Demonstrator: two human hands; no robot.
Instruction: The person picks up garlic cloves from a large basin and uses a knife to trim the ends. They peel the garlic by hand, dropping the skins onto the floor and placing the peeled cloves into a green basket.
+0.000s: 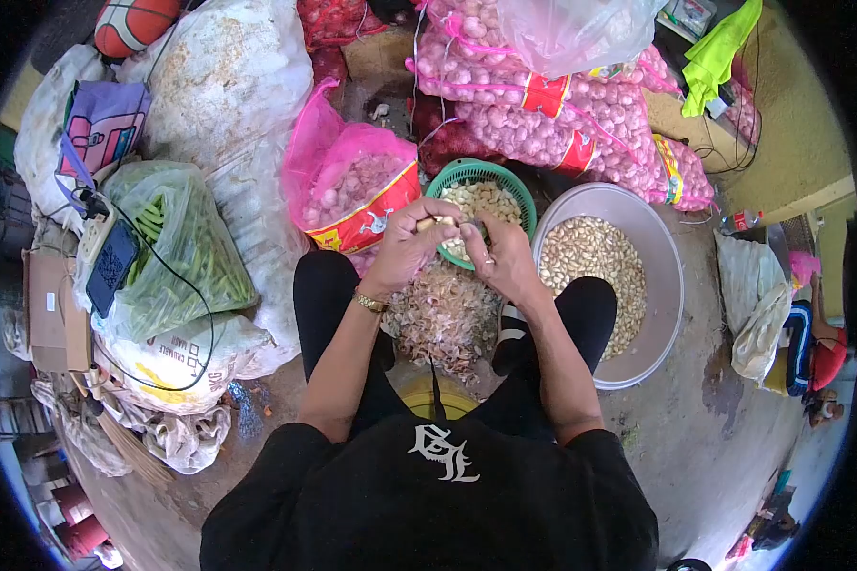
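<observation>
My left hand (pixel 407 249) and my right hand (pixel 503 257) meet over a green basket (pixel 490 174) of garlic cloves. Both pinch a single garlic clove (pixel 438 224) between the fingertips; a small blade may be in the right hand, but I cannot tell. A gold watch sits on my left wrist. Below the hands lies a heap of garlic skins (pixel 445 319) on the floor between my knees. To the right stands a large grey basin (pixel 665 285) holding peeled cloves.
A pink mesh sack of garlic (pixel 352 190) stands open left of the basket, with more pink sacks (pixel 552 105) stacked behind. White sacks (pixel 229 86), a bag of green beans (pixel 176 252) and a phone (pixel 112 266) on a cable crowd the left side. Bare concrete floor lies at right.
</observation>
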